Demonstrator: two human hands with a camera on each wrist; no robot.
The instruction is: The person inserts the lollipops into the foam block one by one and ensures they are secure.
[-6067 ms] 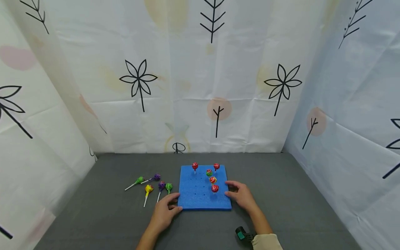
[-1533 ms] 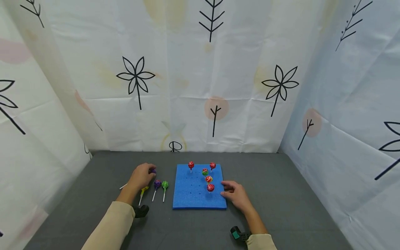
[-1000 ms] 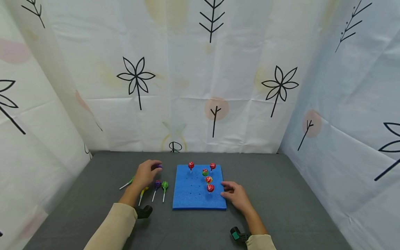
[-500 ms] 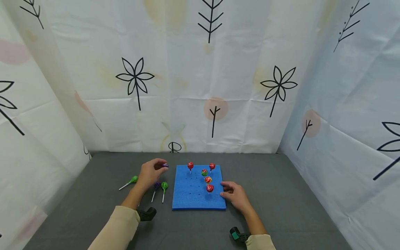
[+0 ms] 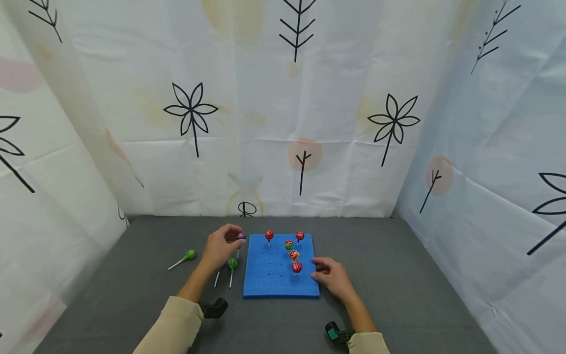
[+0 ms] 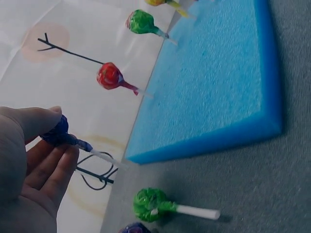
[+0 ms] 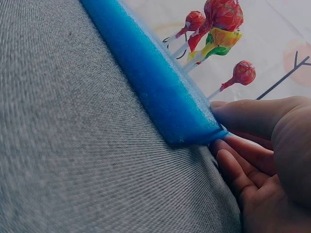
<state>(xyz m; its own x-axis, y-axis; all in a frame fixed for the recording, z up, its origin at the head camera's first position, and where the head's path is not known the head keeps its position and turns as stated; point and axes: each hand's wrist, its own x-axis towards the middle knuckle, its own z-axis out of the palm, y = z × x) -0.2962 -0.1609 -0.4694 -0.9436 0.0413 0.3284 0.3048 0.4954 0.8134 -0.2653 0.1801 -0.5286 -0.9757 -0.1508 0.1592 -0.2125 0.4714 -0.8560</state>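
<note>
A blue foam board (image 5: 274, 275) lies flat on the grey table, with several red, green and yellow lollipops (image 5: 297, 267) standing upright in it. My left hand (image 5: 233, 237) is raised just off the board's far left corner. It pinches a purple lollipop (image 6: 58, 133) by the head, with the stick (image 6: 104, 158) pointing at the board (image 6: 218, 87). My right hand (image 5: 325, 271) holds the board's right edge (image 7: 160, 97), thumb (image 7: 248, 114) on top and fingers against its side.
On the table left of the board lie a green lollipop (image 5: 190, 254), another green lollipop (image 5: 232, 263) and a purple lollipop's stick (image 5: 216, 280), whose head my left hand hides. Patterned white curtains close in the table at the back and both sides.
My left hand has picked the purple lollipop off the table and carried it right, up to the board's far left corner. The right hand has stayed on the board's edge.
</note>
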